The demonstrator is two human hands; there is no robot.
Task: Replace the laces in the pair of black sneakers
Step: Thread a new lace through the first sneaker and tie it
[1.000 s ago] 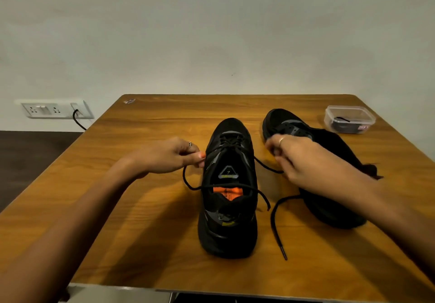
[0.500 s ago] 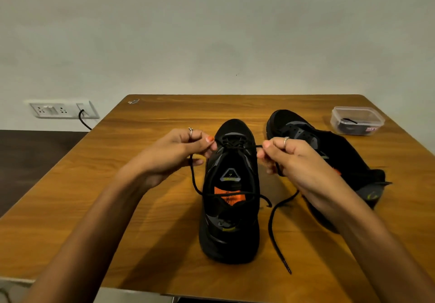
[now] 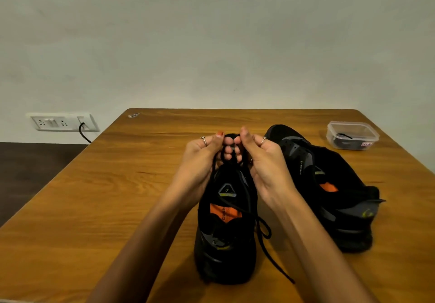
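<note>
A wooden counter (image 3: 146, 192) is carrying everything, its far edge running along a pale wall. Two black sneakers are sitting on it. The near sneaker (image 3: 226, 239) is standing at centre, long axis running near to far, toe pointing away, its orange insole showing partial lettering reading "Cush". The right sneaker (image 3: 329, 185) is lying angled, toe pointing far-left, with small grey script on its side that is too small to read surely. The left hand (image 3: 200, 159) and right hand (image 3: 263, 159) are meeting over the near sneaker's toe end, each pinching a strand of the black lace (image 3: 266, 234), whose loose end is trailing off near-right. A clear tub (image 3: 352, 135) with a red label, unreadable, is sitting far right.
</note>
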